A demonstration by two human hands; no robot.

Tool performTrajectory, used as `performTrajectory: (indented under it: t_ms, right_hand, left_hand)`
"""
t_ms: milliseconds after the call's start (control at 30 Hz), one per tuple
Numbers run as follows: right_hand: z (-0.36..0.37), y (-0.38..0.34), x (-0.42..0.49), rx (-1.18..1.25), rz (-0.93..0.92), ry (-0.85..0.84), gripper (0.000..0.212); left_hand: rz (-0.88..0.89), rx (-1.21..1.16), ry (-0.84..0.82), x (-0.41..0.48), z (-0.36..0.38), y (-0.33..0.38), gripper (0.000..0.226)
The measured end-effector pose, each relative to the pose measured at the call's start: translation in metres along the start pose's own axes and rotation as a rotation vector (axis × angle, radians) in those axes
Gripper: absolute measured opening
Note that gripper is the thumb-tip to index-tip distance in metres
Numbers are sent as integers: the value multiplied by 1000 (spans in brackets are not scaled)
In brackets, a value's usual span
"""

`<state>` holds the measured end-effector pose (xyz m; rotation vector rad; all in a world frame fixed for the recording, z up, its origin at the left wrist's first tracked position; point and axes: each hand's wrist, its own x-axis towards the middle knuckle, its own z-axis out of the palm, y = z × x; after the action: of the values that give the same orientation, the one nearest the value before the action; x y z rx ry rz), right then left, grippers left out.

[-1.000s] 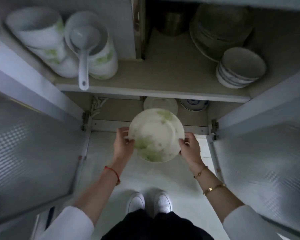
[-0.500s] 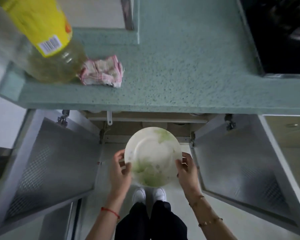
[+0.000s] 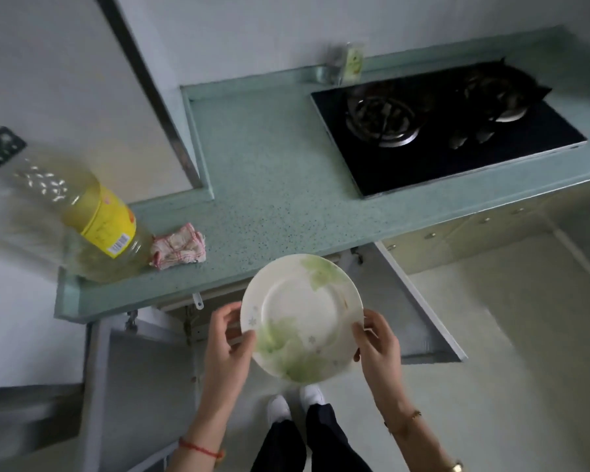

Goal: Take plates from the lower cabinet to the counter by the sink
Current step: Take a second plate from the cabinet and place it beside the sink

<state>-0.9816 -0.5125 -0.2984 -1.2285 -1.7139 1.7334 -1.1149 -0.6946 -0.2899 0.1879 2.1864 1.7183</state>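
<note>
A white plate (image 3: 302,316) with green leaf print is held level in front of me, just below the counter edge. My left hand (image 3: 227,338) grips its left rim with thumb on top. My right hand (image 3: 377,344) grips the right rim the same way. The speckled green counter (image 3: 269,185) stretches above the plate. The lower cabinet stands open beneath it, with its left door (image 3: 140,386) and right door (image 3: 419,311) swung out; its inside is hidden from here. No sink is in view.
A large oil bottle (image 3: 92,219) with a yellow label stands at the counter's left end, a crumpled checked cloth (image 3: 178,247) beside it. A black gas hob (image 3: 447,131) fills the counter's right part. My feet (image 3: 295,401) stand on the pale floor.
I have stood up from the cabinet shelves, lifting the plate with both hands from cabinet level to counter height. The view has swung up and right, bringing the hob into sight.
</note>
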Motion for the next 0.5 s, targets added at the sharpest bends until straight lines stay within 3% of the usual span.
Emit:
performTrajectory:
  t_ms: [267, 500]
  right_hand:
    - [-78, -47, -48, 170, -84, 219, 24]
    - [-178, -63, -84, 302, -97, 503, 22]
  left_hand:
    - [68, 1, -262, -21, 44, 80, 44]
    - [96, -6, -559, -60, 133, 136, 42]
